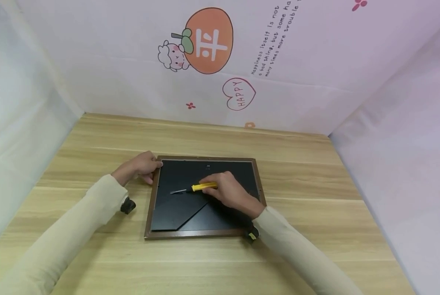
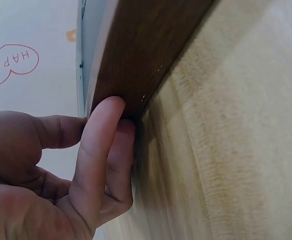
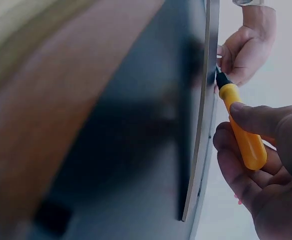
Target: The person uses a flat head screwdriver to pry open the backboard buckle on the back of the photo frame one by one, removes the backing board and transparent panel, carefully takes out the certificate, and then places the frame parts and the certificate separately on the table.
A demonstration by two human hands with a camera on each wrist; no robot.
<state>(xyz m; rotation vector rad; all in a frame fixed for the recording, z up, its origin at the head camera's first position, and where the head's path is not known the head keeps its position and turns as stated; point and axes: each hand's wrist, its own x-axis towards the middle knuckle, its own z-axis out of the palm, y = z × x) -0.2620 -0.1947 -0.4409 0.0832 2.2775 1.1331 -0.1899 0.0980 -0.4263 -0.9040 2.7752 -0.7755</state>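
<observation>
A picture frame [image 1: 201,234] with a brown rim lies face down, its black backing board [image 1: 183,174] and flat stand leg [image 1: 169,215] facing up. At its upper left corner, my left hand [image 1: 144,164] holds the rim; a fingertip lies over the edge. In the left wrist view other fingers [image 2: 98,145] press the frame's brown side [image 2: 135,60]. My right hand [image 1: 228,190] grips a yellow-handled screwdriver [image 1: 204,186] above the backing. Its metal shaft points left, and whether the tip touches the board I cannot tell. The right wrist view shows thumb and fingers around the handle [image 3: 246,137].
The frame lies on a wood-grain table [image 1: 301,172]. A printed white curtain [image 1: 138,90] stands behind the table, with pale curtains [image 1: 397,135] at both sides. Small metal tabs line the frame's inner edge, and a hanger [image 1: 208,166] sits near the top of the backing.
</observation>
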